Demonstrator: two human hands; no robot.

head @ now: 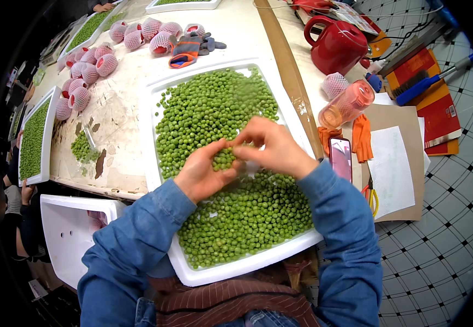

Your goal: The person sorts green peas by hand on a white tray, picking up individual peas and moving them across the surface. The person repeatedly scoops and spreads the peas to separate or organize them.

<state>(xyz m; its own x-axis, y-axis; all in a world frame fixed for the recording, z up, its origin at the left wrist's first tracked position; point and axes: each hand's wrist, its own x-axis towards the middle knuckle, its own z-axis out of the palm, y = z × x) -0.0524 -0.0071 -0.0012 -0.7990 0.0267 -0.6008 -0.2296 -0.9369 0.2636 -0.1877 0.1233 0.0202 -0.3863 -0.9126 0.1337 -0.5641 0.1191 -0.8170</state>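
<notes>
A white foam tray (244, 274) full of loose green peas (195, 110) lies before me, its near edge by my lap. Over its middle, my left hand (205, 169) is cupped, palm up, around a small heap of peas. My right hand (271, 147) meets it from the right, thumb and forefinger close together at the left fingertips. Whether a pea is pinched between them cannot be told. A bare strip of tray shows partly behind my hands. Some peas at the upper right look blurred.
Net-wrapped red fruits (160, 41), work gloves (191, 47) and a clear plastic box (105, 114) with peas lie at left and beyond. At right are a red kettle (336, 45), a pink bottle (346, 104), a phone (340, 157) and orange gloves (361, 139). A person's hand (27, 192) holds another pea tray (45, 163).
</notes>
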